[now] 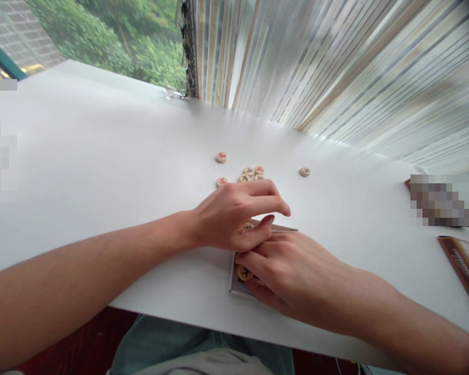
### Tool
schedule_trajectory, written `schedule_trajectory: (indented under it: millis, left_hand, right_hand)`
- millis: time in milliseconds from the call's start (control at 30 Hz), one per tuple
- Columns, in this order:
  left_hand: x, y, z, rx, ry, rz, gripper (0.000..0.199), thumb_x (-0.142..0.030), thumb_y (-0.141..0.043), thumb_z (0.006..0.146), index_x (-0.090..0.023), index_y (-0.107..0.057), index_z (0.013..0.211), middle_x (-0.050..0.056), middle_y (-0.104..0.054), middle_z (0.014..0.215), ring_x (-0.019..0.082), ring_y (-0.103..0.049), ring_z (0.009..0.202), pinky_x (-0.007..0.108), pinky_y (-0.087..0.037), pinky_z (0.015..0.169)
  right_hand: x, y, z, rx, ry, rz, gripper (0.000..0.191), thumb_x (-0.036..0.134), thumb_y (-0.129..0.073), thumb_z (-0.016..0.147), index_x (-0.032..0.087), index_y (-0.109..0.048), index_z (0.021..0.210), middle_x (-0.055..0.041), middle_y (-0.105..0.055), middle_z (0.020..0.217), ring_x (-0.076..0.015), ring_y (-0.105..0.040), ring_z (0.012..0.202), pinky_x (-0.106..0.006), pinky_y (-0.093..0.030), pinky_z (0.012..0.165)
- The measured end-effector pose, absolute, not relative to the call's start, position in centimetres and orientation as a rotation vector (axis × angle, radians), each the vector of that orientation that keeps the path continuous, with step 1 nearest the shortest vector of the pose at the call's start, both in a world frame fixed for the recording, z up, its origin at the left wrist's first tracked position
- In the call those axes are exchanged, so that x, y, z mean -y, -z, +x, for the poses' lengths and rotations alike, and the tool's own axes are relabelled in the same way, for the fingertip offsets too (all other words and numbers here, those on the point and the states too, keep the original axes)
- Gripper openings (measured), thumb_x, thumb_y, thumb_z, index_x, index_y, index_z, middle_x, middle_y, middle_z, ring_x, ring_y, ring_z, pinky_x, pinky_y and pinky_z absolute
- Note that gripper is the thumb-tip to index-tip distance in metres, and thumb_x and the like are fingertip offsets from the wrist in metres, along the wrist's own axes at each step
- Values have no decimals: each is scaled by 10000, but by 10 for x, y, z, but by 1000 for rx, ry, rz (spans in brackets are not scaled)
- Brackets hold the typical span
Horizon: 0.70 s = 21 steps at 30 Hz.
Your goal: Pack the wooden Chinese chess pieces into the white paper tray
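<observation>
A shallow box [233,287] lies near the front edge of the white table, with round wooden pieces in it. My right hand [279,265] reaches into the box, its fingers bent around a piece with a black character [245,272]; whether it grips that piece is unclear. Above the box's far side is my left hand [246,213], fingers apart, its thumb close to the back of my right hand. Another piece [249,227] shows partly beneath the left hand. Just beyond the left hand, several pieces [249,171] with red or black characters sit in a cluster.
Single pieces lie on the white table [113,151] at the back [221,157], beside the left knuckles [221,182] and farther right [305,171]. A brown printed box [459,265] is at the right edge, with a blurred item behind it. Striped curtains hang behind.
</observation>
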<state>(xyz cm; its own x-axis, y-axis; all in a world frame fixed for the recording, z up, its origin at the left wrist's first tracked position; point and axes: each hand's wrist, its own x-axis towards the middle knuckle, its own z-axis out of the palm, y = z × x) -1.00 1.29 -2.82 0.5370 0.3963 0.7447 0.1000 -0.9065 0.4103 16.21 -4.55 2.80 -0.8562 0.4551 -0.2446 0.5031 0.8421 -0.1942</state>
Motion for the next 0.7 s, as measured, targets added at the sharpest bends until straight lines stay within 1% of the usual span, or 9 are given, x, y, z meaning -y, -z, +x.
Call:
schedule_trajectory:
  millis: [133,233,433,600,700]
  left_hand:
    - [-13,28,-10,-426,-1309,2467,222,-61,-567,940,-166,-737,1037,66,-746,998,156,-712,902,270,-596,808]
    - [-13,29,-11,-425,-1317,2467,224,-63,-559,944,-167,-736,1034,68,-743,996,154,-708,895,267,-594,800]
    - [-13,29,-11,-412,-1334,2474,221,-56,-566,935,-157,-738,1031,70,-745,984,156,-707,870,264,-583,764]
    - [-13,29,-10,-414,-1331,2471,220,-56,-569,933,-163,-738,1026,66,-747,983,155,-708,876,263,-584,771]
    - [-14,29,-10,-396,-1340,2476,218,-51,-573,928,-144,-744,1027,75,-744,979,159,-708,868,267,-586,772]
  right_hand:
    - [46,-32,164,-2829,396,750,109,84,-678,909,156,-685,827,-78,-750,817,-243,-677,731,-359,-384,630]
    - [47,-33,167,-2858,431,774,110,112,-669,933,159,-683,835,-76,-745,815,-235,-675,740,-349,-408,637]
    - [48,-29,170,-2885,413,758,136,98,-653,959,166,-666,842,-59,-727,812,-227,-662,735,-351,-428,647]
    - [47,-28,170,-2863,415,749,140,110,-642,974,165,-673,849,-67,-734,825,-245,-674,755,-364,-447,657]
    - [47,-29,169,-2864,427,750,154,105,-635,976,166,-672,840,-64,-730,817,-243,-673,743,-367,-456,652]
